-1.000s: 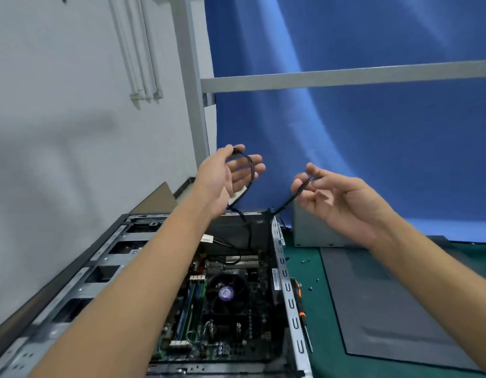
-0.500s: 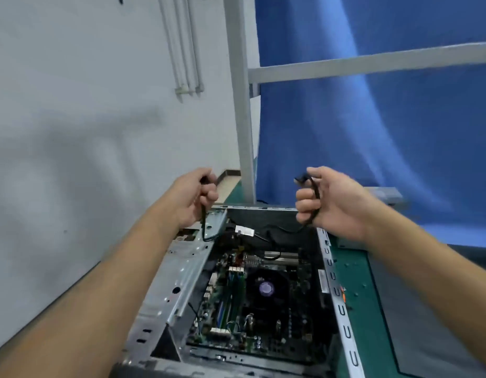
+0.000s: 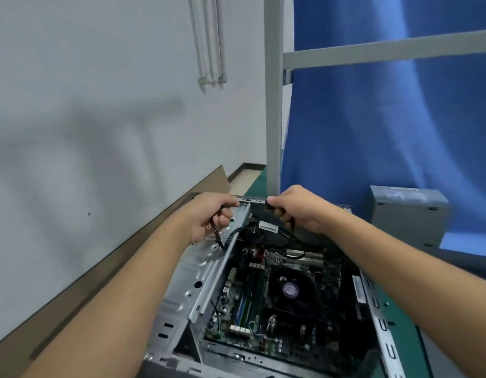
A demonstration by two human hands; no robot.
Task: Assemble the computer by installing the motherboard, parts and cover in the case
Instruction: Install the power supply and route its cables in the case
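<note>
- The computer case (image 3: 383, 327) lies open on the green table (image 3: 257, 184), near the middle of the scene. The motherboard (image 3: 312, 336) is already seated inside it.
- On the board sit the CPU cooler fan (image 3: 289, 289) and, to its left, the memory sticks (image 3: 246, 298). Those parts look fitted.
- The left hand (image 3: 206, 218) has a closed grip, its fingers curled round a thin black cable (image 3: 216, 236). The cable hangs below the fist over the case's left metal frame.
- The right hand (image 3: 299, 210) also has a closed grip and pinches a black connector (image 3: 269, 205) at the far edge of the case. Its lead drops towards a bundle of black wires (image 3: 243, 231) carrying a white label (image 3: 267, 227).
- I cannot tell whether the two hands hold the ends of one cable.
- The work looks to be at the cabling step, with leads being sorted before they are plugged in.
- A grey metal box (image 3: 408, 216), probably the power supply, stands on the table at the far right, outside the case. It seems still to be installed.
- No cover is on the case, so closing it remains to be done.
</note>
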